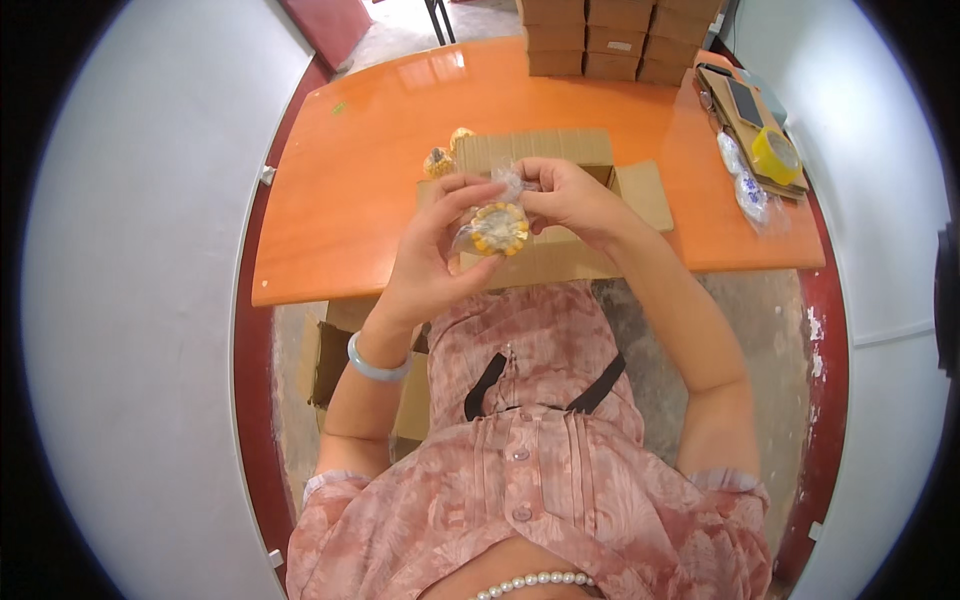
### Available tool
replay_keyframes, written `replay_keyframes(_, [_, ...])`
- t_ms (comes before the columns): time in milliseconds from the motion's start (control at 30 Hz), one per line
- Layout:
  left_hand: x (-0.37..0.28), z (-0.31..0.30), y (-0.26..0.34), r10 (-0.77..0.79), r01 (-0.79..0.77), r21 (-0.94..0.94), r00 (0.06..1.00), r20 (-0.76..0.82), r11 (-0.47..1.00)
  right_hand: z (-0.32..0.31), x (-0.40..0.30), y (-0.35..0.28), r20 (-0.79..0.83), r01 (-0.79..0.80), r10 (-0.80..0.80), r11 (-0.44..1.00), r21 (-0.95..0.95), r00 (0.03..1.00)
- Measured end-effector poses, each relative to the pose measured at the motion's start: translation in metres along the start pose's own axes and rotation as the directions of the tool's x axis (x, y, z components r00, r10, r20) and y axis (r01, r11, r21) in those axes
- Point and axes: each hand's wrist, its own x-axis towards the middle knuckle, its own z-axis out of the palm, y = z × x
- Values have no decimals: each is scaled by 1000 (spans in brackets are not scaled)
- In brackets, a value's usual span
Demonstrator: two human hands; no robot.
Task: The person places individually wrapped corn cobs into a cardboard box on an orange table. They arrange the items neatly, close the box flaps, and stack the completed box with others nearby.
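Note:
A round, scalloped yellow-and-white item in clear plastic wrap is held above the near side of an open cardboard box. My left hand grips it from the left, thumb below and fingers above. With its fingertips, my right hand pinches the gathered end of the plastic wrap at the top. The box stands on an orange table, its flaps spread; my hands hide part of its opening. Just beyond its left corner sit two similar yellow items, a nearer one and a farther one.
Stacked cardboard boxes stand at the table's far side. On the right, flat cardboard bears a phone and a yellow tape roll, beside a plastic-wrapped packet. Another open carton is below the table, left.

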Motion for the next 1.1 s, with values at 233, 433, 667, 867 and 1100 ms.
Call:
replay_keyframes(233, [-1,-2,-14,-164,164,-7,986,5,986,-6,-2,5,64,54,-46,991,-123,997])
replay_keyframes(433, [16,-11,-21,-294,276,-204,954,-61,939,8,-26,-22,102,464,-532,611,-641,841])
replay_keyframes(667, [33,-16,-41,-377,346,-164,896,-233,924,-15,-7,-7,7,307,-615,385,-870,789])
replay_keyframes(867, [11,-52,-69,-255,324,129,889,-380,937,-32,3,22,-76,84,-340,430,-899,937])
replay_keyframes(1100, [-6,-53,-86,-366,384,-3,878,-309,923,-15,29,40,-72,13,-344,239,-971,936])
